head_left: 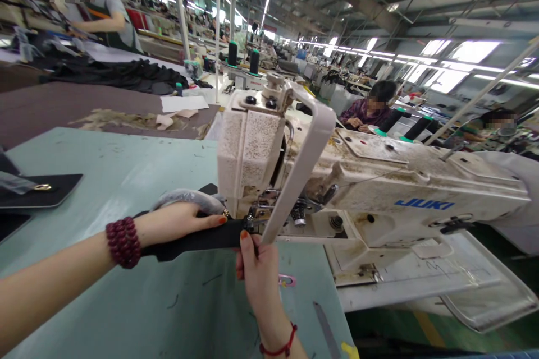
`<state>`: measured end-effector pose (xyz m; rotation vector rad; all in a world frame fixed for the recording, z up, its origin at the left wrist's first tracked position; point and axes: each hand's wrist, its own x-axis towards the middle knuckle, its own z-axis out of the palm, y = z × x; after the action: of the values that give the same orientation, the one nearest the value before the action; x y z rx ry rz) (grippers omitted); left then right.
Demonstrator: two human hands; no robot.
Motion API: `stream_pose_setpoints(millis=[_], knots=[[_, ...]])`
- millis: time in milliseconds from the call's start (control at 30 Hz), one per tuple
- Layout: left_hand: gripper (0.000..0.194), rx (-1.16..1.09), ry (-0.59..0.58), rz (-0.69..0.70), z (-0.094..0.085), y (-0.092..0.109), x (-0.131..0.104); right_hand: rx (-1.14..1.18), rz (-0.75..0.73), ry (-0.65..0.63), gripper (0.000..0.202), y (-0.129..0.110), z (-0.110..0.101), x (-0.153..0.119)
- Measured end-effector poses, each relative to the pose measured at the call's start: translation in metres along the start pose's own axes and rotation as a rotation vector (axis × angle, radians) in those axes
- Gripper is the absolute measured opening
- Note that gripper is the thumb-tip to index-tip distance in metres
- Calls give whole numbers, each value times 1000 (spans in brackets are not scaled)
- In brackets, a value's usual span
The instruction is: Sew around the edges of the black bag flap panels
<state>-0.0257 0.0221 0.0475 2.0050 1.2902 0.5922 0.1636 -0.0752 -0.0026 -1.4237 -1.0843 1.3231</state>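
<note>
Black strap-like piece, long, flat and narrow, lying across the pale green table just left of centre, its right end tucked under the needle area of a worn white sewing machine. Probably leather or stiff synthetic: holds its shape, lies level without drooping, looks light; likely smooth, so apt to slide on the tabletop. Best held flat from above near the needle end and along its free length, away from the presser foot.

Left hand at 9 o'clock from the needle, fingers laid out flat along the strap's upper edge, thumb pressing down on it; dark red bead bracelet at the wrist. Grey wadding or plastic wrap bunched just behind that hand. Right hand at 6 o'clock from the needle, thumb and forefinger pinching the strap's near edge right beside the foot; thin red cord round the wrist.

White curved guard arm slanting down in front of the machine head. Black flat panels with a gold fitting at 9 o'clock near the table edge. Pink clip and a metal blade at 5 o'clock on the table. Other people seated at benches far off at 11 and 2 o'clock, faces blurred.
</note>
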Motion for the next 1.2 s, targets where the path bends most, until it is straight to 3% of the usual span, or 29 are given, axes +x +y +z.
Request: stream_pose_setpoints(millis=[67,100,200,267,367,433,533,633,833,1200], knots=[[30,71,-78,39,3,0,-22,-8,-12,17,71,2,2,1],[31,75,-30,77,9,2,-38,-14,-19,29,70,3,3,1],[23,-52,261,110,42,6,-89,-37,-41,62,69,5,4,2],[15,-311,134,24,71,9,-108,-63,-58,63,69,4,4,2],[36,-845,28,-287,105,14,-100,-110,-100,61,69,2,1,1],[42,-1104,40,-345,114,15,-80,-121,-117,58,68,0,0,1],[37,-1291,104,-459,111,15,-55,-118,-108,33,68,-3,-3,1],[39,-1230,124,-560,105,15,-50,-122,-118,16,65,-3,-5,-1],[55,-965,114,-584,100,23,-53,-104,-138,25,55,2,-9,-7],[45,-1111,168,-544,101,17,-37,-21,-40,74,62,-3,1,0]])
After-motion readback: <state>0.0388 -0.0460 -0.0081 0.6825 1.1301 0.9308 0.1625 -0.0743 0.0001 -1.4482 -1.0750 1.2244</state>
